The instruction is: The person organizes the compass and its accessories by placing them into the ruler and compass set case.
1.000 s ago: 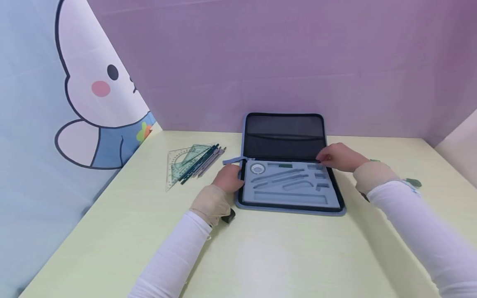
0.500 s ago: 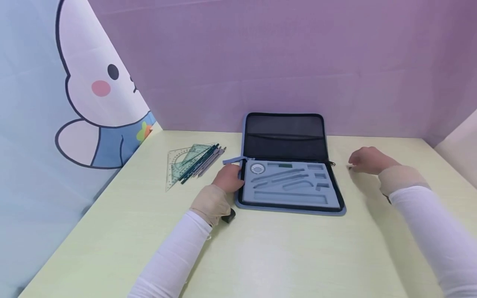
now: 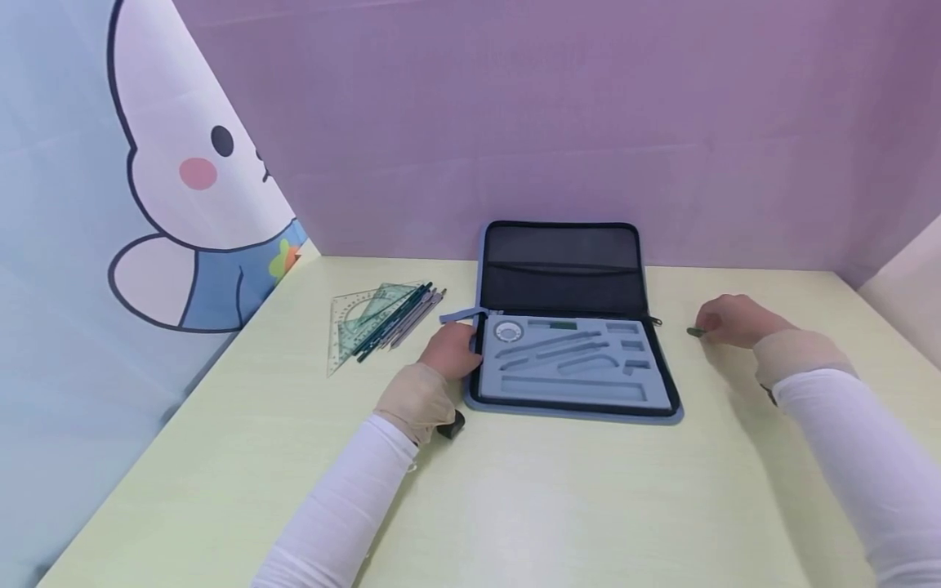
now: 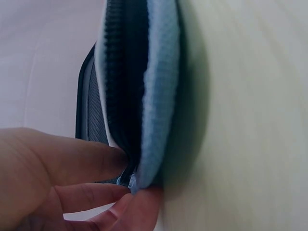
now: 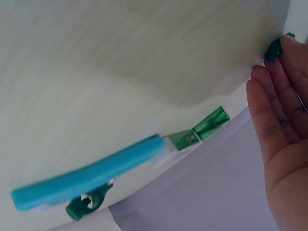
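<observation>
A blue zip case (image 3: 562,290) is seen laid flat on the pale table (image 3: 559,490), lid folded back, w/ dark mesh & a pocket inside. Its base is filled by a grey-blue foam insert (image 3: 544,372), into which recesses are cut: long, slanted & sm. square ones. A white round pc (image 3: 508,331) is seated top left; a green block (image 3: 564,326) is set in the slot along the top edge.

By the left hand (image 3: 446,351) the case's left side is gripped nr the hinge: thumb on the zip rim, fingers under the blue edge, w/ only the edge's thickness btwn them.

By the right hand (image 3: 735,320), off to the right of the case, a sm. dark green pc (image 5: 273,50) is pinched at the fingertips, thumb & fingers nearly together; it's partly covered, so its exact shape can't be told, nor whether the table is touched by it.

Nr that hand a bright blue bar (image 5: 91,171), a green ringed pc (image 5: 89,203) & a translucent green pc (image 5: 211,123) are shown on the table. Left of the case, clear set squares (image 3: 340,327) are overlapped by dark green pencils (image 3: 390,327) & greyish tools (image 3: 415,322).
</observation>
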`<action>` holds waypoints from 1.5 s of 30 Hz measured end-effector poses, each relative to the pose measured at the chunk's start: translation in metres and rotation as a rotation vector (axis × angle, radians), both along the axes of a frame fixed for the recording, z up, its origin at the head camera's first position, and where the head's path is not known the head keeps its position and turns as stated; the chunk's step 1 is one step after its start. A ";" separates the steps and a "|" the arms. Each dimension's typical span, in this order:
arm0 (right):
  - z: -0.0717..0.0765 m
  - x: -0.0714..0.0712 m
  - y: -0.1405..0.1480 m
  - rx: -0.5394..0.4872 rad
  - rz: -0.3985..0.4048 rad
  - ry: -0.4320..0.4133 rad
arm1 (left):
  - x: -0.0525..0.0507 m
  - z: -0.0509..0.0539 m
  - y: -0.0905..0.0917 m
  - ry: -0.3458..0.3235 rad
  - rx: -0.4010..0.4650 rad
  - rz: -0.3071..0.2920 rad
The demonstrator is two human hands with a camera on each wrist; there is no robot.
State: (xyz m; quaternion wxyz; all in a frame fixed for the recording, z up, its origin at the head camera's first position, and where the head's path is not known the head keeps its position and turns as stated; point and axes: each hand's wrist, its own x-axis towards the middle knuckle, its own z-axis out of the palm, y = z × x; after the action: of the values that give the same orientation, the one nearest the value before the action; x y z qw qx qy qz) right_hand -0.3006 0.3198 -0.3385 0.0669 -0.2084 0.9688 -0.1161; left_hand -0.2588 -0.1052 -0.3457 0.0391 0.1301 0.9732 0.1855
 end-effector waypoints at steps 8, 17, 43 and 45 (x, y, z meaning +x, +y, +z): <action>0.001 -0.002 -0.008 0.003 -0.005 0.014 | 0.000 0.000 0.000 -0.005 -0.010 0.001; 0.008 -0.005 -0.018 0.004 0.048 0.056 | 0.000 0.000 0.000 -0.015 -0.001 0.000; 0.029 -0.008 -0.096 -0.032 0.142 0.048 | 0.003 0.004 0.000 -0.009 -0.006 -0.006; 0.030 -0.008 -0.102 -0.023 0.152 0.045 | 0.003 0.004 0.000 -0.012 -0.008 -0.006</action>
State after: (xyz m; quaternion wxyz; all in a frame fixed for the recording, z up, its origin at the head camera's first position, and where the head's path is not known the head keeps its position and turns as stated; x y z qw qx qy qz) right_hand -0.3090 0.2175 -0.3080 0.0512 -0.2848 0.9500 -0.1170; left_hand -0.2557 -0.1050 -0.3420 0.0459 0.1316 0.9733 0.1823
